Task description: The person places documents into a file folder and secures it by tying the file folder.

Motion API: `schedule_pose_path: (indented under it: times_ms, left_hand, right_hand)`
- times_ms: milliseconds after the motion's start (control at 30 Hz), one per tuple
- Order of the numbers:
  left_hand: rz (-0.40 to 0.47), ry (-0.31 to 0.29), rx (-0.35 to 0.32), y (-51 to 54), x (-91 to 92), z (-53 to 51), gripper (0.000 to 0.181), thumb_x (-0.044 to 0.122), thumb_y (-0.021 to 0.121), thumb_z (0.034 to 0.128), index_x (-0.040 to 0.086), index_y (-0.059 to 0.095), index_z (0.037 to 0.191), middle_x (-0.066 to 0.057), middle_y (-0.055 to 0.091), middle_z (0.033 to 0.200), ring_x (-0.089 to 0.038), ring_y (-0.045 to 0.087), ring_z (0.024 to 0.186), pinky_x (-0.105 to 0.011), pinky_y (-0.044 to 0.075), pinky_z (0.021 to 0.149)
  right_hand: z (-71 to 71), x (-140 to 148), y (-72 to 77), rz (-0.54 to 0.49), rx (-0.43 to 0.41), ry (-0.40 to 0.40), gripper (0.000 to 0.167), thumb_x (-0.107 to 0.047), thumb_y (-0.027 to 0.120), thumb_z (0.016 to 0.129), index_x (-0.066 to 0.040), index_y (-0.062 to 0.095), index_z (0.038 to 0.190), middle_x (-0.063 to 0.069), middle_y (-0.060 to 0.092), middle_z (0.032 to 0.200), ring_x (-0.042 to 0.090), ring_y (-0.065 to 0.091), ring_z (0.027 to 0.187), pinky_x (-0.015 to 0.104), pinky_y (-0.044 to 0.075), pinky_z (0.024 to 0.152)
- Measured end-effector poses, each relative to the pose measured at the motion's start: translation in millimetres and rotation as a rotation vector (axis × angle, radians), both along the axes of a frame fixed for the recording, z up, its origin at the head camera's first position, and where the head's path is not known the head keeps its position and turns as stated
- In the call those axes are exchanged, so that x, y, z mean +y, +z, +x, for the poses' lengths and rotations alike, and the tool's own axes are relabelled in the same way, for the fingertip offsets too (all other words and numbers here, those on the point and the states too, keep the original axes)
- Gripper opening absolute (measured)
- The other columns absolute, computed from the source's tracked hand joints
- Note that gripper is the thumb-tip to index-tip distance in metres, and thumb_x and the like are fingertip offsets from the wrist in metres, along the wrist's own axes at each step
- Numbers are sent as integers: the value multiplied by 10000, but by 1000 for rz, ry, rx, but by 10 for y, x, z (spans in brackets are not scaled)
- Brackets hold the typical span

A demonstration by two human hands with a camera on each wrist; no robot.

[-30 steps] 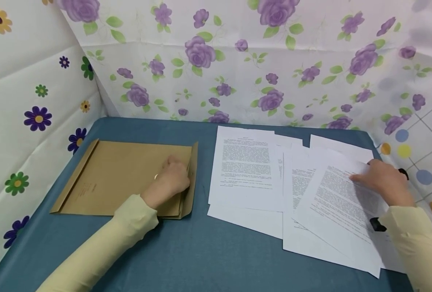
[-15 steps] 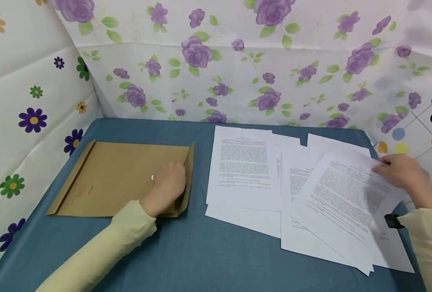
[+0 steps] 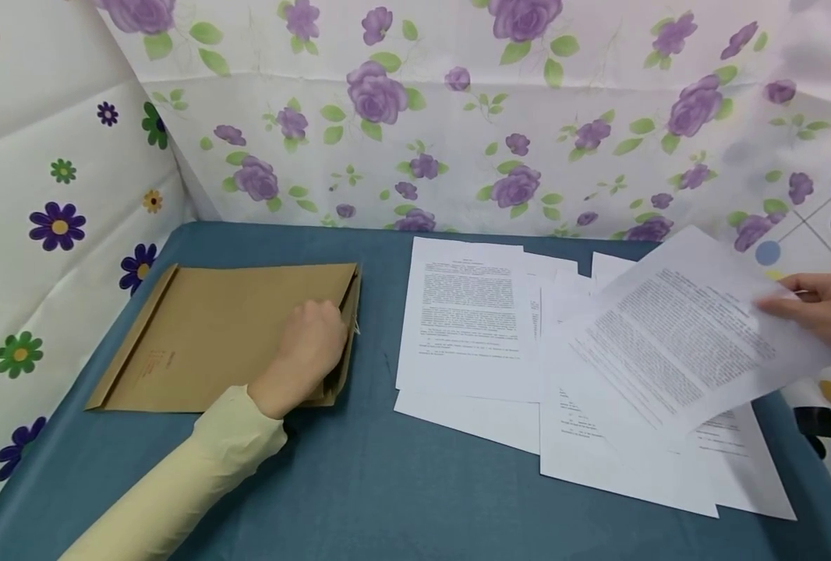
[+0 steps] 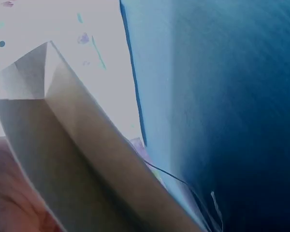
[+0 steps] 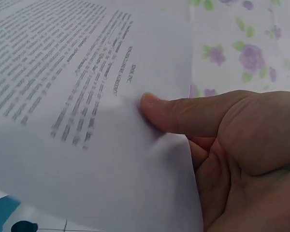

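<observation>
At the left of the table lies a brown paper envelope. My left hand grips its right edge with curled fingers. In the left wrist view the envelope's mouth gapes, a thin string hangs beside it, and part of the left hand shows behind the paper. At the right, my right hand pinches a printed sheet by its edge, raised and tilted over other papers. The right wrist view shows the thumb lying on the sheet; the other fingers are mostly hidden beneath it.
Several printed sheets overlap on the right half of the blue tablecloth. A flowered curtain stands behind the table, with patterned cloths along both sides. Blue cloth separates the envelope from the papers.
My right hand has lifted the top sheet off the papers and moved right with it, turning it. My left hand stays at the envelope's edge, where the mouth has opened wider.
</observation>
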State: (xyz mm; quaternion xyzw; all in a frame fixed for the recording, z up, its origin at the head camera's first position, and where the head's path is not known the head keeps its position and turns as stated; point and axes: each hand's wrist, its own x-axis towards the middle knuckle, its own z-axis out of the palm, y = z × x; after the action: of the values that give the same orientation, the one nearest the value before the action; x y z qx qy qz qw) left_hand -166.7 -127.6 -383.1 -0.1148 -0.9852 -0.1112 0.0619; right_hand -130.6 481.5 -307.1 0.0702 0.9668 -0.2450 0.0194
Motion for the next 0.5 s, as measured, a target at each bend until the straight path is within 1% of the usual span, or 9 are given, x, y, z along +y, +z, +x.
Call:
schedule_pose_path:
  times_ms: [33, 100, 167, 200, 267, 300, 333, 400, 500]
  left_hand:
    - [10, -1, 8, 9, -12, 1, 373, -21, 591, 950, 2, 542, 581, -162, 514, 609, -273, 546, 556, -379, 474, 475]
    - [32, -7, 27, 33, -39, -1, 452, -44, 554, 935, 67, 434, 514, -92, 405, 567, -200, 411, 512, -331, 383, 447]
    - [76, -14, 40, 59, -68, -5, 485, -54, 529, 917, 126, 357, 501, -29, 301, 569, -162, 282, 530, -306, 286, 463]
    - [104, -17, 45, 73, -81, -9, 483, -58, 518, 905, 143, 336, 504, -7, 264, 577, -158, 242, 543, -304, 257, 476]
    - [160, -19, 45, 91, -105, -20, 477, -62, 499, 891, 162, 312, 514, 19, 217, 592, -154, 198, 552, -304, 222, 493]
    - [193, -16, 40, 99, -114, -25, 470, -61, 498, 888, 165, 313, 519, 25, 211, 591, -154, 196, 549, -306, 221, 499]
    - [212, -15, 31, 102, -122, -29, 467, -59, 498, 889, 165, 321, 519, 26, 216, 584, -155, 203, 543, -307, 227, 500]
    - [244, -5, 12, 100, -135, -38, 461, -56, 499, 893, 167, 316, 534, 30, 206, 591, -153, 209, 536, -309, 233, 500]
    - [289, 15, -16, 86, -149, -48, 454, -51, 501, 900, 167, 316, 548, 34, 206, 580, -146, 224, 512, -306, 238, 493]
  right_hand:
    - [-1, 11, 13, -25, 16, 10, 454, -239, 539, 1086, 190, 488, 1226, 324, 672, 851, 311, 679, 593, 349, 564, 507]
    - [-2, 21, 35, -79, 41, 15, 366, -237, 522, 1091, 119, 529, 1171, 182, 706, 789, 292, 685, 578, 340, 563, 499]
    - [-6, 13, 61, -137, 62, 31, 273, -221, 527, 1089, 48, 565, 1113, 10, 711, 759, 266, 686, 561, 333, 559, 491]
    - [-5, 4, 78, -173, 67, 31, 203, -216, 539, 1085, -22, 597, 1078, -61, 704, 755, 249, 686, 554, 335, 561, 489]
    - [-1, -13, 110, -237, 71, 27, 104, -232, 557, 1077, -178, 620, 1015, -214, 657, 754, 217, 692, 557, 349, 568, 494]
    - [1, -26, 134, -264, 66, 36, 89, -225, 551, 1080, -194, 619, 1031, -213, 662, 765, 220, 695, 566, 353, 569, 497]
    - [1, -28, 146, -273, 81, 39, 104, -225, 560, 1076, -268, 617, 1001, -245, 651, 764, 209, 698, 559, 358, 569, 492]
    - [9, -60, 186, -261, 107, 30, 73, -250, 559, 1075, -250, 608, 1020, -274, 633, 753, 173, 687, 546, 347, 563, 484]
    - [30, -99, 258, -190, 158, 9, 207, -251, 549, 1077, -46, 570, 1087, -321, 583, 712, 97, 649, 507, 305, 543, 462]
